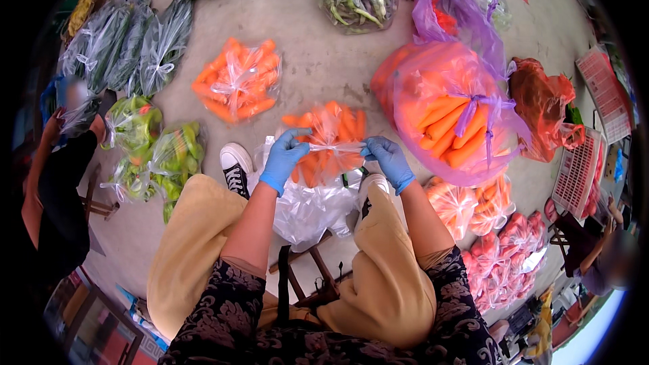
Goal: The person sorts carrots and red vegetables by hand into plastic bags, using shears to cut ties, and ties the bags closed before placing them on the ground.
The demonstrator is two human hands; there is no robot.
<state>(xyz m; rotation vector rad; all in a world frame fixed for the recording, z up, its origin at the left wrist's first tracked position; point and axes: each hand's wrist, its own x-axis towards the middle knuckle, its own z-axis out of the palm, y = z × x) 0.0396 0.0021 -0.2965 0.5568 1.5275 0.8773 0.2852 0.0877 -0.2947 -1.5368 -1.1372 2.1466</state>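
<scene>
On the floor point(324, 61), a bulging carrot sack point(449, 122) sits to the right. Loose clear bags point(311, 213) lie nearer, between the legs; just beyond, the gloved left hand point(284, 159) and right hand point(390, 161) pinch a smaller carrot bag's point(330, 162) gathered neck.

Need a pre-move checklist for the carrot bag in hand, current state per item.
1. Left grip pinching plastic of the carrot bag: ok.
2. Right grip pinching the opposite side of the plastic: ok.
3. Blue gloves on both hands: ok.
4. Plastic between the hands knotted: cannot tell, too small and blurred.
5. Area just below the carrot bag free of loose plastic: not ok, clear plastic bags lie there.
6. Upper-left carrot pack apart from the carrot bag: ok, floor shows between.
</scene>
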